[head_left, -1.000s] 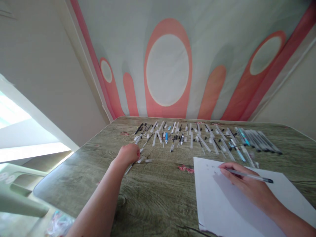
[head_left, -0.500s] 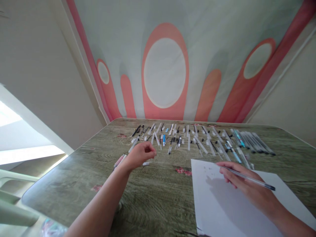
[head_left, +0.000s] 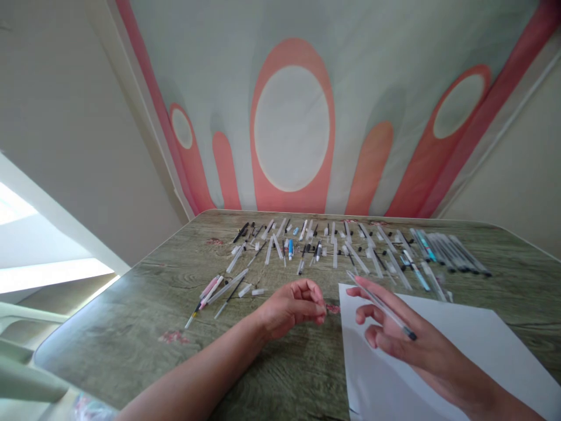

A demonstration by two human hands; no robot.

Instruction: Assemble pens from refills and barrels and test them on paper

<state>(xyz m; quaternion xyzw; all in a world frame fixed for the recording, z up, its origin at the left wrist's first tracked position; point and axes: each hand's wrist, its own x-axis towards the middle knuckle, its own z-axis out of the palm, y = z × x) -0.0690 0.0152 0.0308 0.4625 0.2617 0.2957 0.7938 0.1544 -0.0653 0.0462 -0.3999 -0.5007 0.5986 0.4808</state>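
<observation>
My right hand [head_left: 407,345] is raised over the white paper [head_left: 468,327] and holds a clear-barrelled pen [head_left: 388,310] slantwise along its fingers. The pen's black end points down toward the wrist and its tip points up and away. My left hand [head_left: 293,307] is closed in a pinch above the table, just left of the paper. Whatever lies between those fingertips, if anything, is too small to make out. Left of it lie two short pale caps [head_left: 258,292], a clear pen barrel [head_left: 228,286], a thin dark refill [head_left: 229,298] and a pink-and-white pen [head_left: 211,292].
Several loose barrels, refills and caps spread across the back of the wood-patterned table [head_left: 131,333]. A blue pen part [head_left: 290,249] lies among them. Several pens with black ends [head_left: 458,254] form a row at the back right. A patterned backdrop [head_left: 291,128] stands behind the table.
My left hand has moved right and nearer to me, uncovering the pen parts on the left. My right hand has turned and lifted the pen, its fingers now more spread.
</observation>
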